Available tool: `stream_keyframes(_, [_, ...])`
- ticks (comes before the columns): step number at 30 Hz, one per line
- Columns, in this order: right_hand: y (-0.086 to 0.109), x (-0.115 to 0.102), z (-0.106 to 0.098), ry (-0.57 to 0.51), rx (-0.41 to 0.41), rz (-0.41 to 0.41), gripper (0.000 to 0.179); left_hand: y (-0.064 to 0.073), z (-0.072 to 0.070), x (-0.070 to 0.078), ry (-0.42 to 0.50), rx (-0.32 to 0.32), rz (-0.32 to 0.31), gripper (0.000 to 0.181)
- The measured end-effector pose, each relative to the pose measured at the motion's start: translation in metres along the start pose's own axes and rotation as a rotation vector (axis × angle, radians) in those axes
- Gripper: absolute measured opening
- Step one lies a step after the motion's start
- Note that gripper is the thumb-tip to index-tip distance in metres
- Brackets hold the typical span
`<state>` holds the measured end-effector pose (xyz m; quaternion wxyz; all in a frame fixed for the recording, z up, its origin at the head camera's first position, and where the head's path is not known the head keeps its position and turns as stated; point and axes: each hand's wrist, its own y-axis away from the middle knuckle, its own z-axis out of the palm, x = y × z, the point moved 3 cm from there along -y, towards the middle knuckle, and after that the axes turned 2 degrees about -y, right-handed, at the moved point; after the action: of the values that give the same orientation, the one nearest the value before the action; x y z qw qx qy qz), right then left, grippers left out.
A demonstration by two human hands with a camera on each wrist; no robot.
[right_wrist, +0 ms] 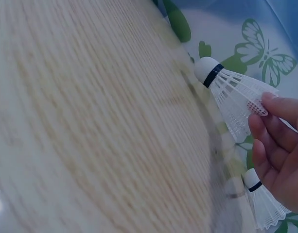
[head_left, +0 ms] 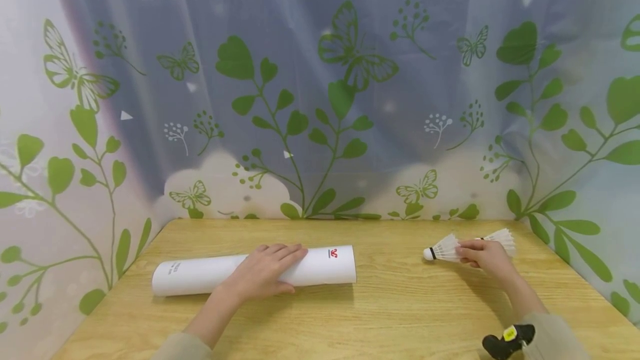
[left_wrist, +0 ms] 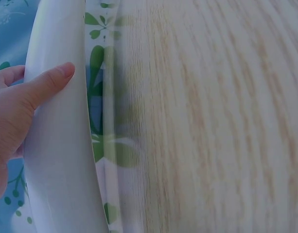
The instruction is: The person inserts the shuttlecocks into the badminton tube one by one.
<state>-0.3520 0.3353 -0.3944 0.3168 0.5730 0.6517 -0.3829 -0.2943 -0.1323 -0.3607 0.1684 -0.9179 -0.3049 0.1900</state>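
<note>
A white shuttlecock tube (head_left: 325, 271) with a red logo near its right end lies sideways on the table, left of centre. My left hand (head_left: 262, 272) grips its middle, fingers over the top and thumb on the near side; the left wrist view shows the thumb along the tube (left_wrist: 61, 155). At the right, my right hand (head_left: 489, 261) pinches a white shuttlecock (head_left: 442, 249) by the skirt edge, its cork pointing left. The right wrist view shows thumb and fingertips on that skirt. A second shuttlecock (head_left: 504, 239) lies just behind the right hand, partly hidden by it.
The wood-grain table (head_left: 390, 315) runs back to a curtain (head_left: 310, 126) printed with green leaves and butterflies, which also hangs along both sides. A black strap mount with a yellow label (head_left: 509, 335) sits at my right wrist.
</note>
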Motion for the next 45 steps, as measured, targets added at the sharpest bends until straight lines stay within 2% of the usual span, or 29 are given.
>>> stream_keyframes(8, [0.005, -0.015, 0.005, -0.055, -0.005, -0.022, 0.048, 0.000, -0.002, 0.000, -0.001, -0.014, -0.007, 0.080])
stream_keyframes(17, [0.013, -0.039, 0.020, -0.115, -0.049, -0.058, 0.046, -0.001, -0.002, 0.002, -0.009, 0.016, 0.012, 0.081])
stream_keyframes(22, [0.018, -0.051, 0.030, -0.154, -0.100, -0.058, 0.046, -0.003, -0.001, 0.004, -0.020, 0.033, 0.019, 0.082])
stream_keyframes(28, [0.014, -0.073, 0.050, -0.186, -0.133, -0.059, 0.046, -0.004, -0.002, 0.005, -0.023, 0.032, 0.004, 0.081])
stream_keyframes(33, [0.013, -0.087, 0.069, -0.207, -0.159, -0.079, 0.042, -0.007, -0.001, 0.007, -0.007, 0.050, 0.019, 0.080])
stream_keyframes(41, [0.016, -0.100, 0.098, -0.252, -0.245, -0.141, 0.035, -0.009, -0.002, 0.009, 0.046, -0.021, -0.008, 0.077])
stream_keyframes(45, [0.019, -0.103, 0.110, -0.289, -0.283, -0.152, 0.033, -0.010, -0.005, 0.009, 0.059, -0.025, -0.010, 0.077])
